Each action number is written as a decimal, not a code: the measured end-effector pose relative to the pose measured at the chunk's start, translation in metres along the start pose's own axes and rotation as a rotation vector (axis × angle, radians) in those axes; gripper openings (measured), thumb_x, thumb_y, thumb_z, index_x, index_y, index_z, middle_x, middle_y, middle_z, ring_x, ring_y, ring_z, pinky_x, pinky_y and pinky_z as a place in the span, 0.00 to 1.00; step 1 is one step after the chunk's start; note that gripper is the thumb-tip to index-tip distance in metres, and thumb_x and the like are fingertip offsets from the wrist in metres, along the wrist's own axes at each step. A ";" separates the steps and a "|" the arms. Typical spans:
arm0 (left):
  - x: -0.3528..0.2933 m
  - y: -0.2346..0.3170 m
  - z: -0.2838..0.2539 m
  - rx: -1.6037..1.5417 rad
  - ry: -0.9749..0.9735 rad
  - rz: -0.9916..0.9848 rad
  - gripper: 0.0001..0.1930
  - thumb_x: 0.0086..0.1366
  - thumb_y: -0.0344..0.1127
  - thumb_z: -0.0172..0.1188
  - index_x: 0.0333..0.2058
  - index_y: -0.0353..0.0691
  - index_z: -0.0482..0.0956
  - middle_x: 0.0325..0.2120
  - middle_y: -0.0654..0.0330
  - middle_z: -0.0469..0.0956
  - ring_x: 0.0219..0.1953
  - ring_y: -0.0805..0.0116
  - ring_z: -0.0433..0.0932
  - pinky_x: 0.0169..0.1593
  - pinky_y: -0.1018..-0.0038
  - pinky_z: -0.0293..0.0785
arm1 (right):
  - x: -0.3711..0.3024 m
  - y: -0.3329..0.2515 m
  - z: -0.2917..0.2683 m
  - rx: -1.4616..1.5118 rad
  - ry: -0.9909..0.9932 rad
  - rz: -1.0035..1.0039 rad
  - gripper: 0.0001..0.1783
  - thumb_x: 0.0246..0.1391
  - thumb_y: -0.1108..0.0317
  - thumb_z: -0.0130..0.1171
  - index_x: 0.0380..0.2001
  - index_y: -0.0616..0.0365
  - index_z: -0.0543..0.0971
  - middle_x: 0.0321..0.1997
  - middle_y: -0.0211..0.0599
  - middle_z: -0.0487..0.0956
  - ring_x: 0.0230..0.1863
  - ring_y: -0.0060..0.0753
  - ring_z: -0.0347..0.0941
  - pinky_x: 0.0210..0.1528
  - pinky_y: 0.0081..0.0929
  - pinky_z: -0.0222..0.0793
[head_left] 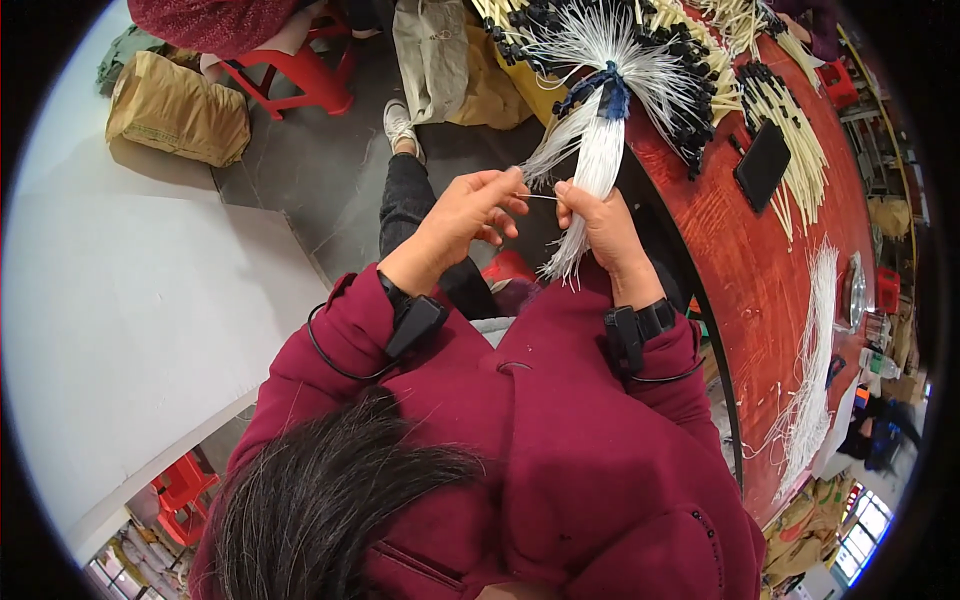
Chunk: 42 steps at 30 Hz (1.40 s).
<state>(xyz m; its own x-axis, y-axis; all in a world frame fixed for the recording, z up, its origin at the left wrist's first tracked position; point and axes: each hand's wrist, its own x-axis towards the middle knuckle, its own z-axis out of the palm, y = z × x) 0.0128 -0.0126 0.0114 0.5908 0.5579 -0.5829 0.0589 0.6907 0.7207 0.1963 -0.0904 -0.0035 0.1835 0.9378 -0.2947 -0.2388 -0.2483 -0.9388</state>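
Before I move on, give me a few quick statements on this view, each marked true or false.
1. The right hand holds the bundle of white strands. True.
2. The left hand holds the phone. False: a thin white strand spans from its fingers to the right hand; the phone lies on the red table.
3. A blue tie wraps the bundle. True.
4. The brown sack lies on the red table. False: it sits at upper left, away from it.
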 end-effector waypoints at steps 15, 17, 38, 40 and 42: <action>0.004 -0.008 -0.015 -0.154 -0.088 -0.129 0.10 0.64 0.42 0.57 0.31 0.41 0.73 0.22 0.68 0.72 0.20 0.80 0.71 0.18 0.85 0.59 | 0.002 0.001 -0.003 -0.048 0.000 -0.064 0.09 0.52 0.68 0.57 0.22 0.59 0.74 0.18 0.27 0.71 0.19 0.19 0.66 0.25 0.18 0.61; 0.000 -0.005 -0.014 -0.134 -0.081 -0.108 0.10 0.64 0.41 0.57 0.31 0.41 0.73 0.22 0.68 0.72 0.21 0.80 0.71 0.17 0.85 0.59 | 0.001 0.001 -0.001 -0.031 0.009 -0.050 0.09 0.52 0.67 0.57 0.22 0.59 0.74 0.17 0.27 0.71 0.19 0.19 0.67 0.25 0.18 0.62; 0.012 -0.016 -0.022 0.107 -0.093 0.096 0.08 0.63 0.40 0.58 0.32 0.42 0.73 0.24 0.68 0.72 0.18 0.81 0.66 0.19 0.86 0.57 | -0.002 -0.002 -0.004 -0.069 -0.012 -0.095 0.10 0.51 0.69 0.57 0.18 0.57 0.73 0.16 0.26 0.70 0.18 0.19 0.65 0.23 0.18 0.60; 0.008 -0.013 -0.022 -0.068 -0.148 0.008 0.09 0.64 0.40 0.58 0.32 0.42 0.73 0.25 0.68 0.73 0.18 0.81 0.66 0.19 0.86 0.57 | -0.004 -0.004 -0.002 -0.047 -0.006 -0.082 0.10 0.51 0.69 0.57 0.18 0.57 0.73 0.16 0.26 0.70 0.18 0.19 0.65 0.23 0.18 0.60; 0.000 -0.005 -0.013 -0.099 -0.084 0.025 0.09 0.64 0.41 0.58 0.32 0.42 0.74 0.25 0.68 0.73 0.18 0.82 0.66 0.19 0.86 0.57 | -0.003 -0.005 0.001 -0.001 0.009 -0.060 0.11 0.51 0.69 0.57 0.17 0.57 0.72 0.16 0.26 0.70 0.18 0.19 0.65 0.24 0.18 0.60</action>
<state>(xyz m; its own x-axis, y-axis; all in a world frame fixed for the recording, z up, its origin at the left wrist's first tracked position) 0.0020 -0.0102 0.0036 0.6563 0.5383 -0.5286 -0.0344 0.7213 0.6917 0.1965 -0.0913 0.0024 0.2061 0.9488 -0.2392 -0.2257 -0.1918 -0.9551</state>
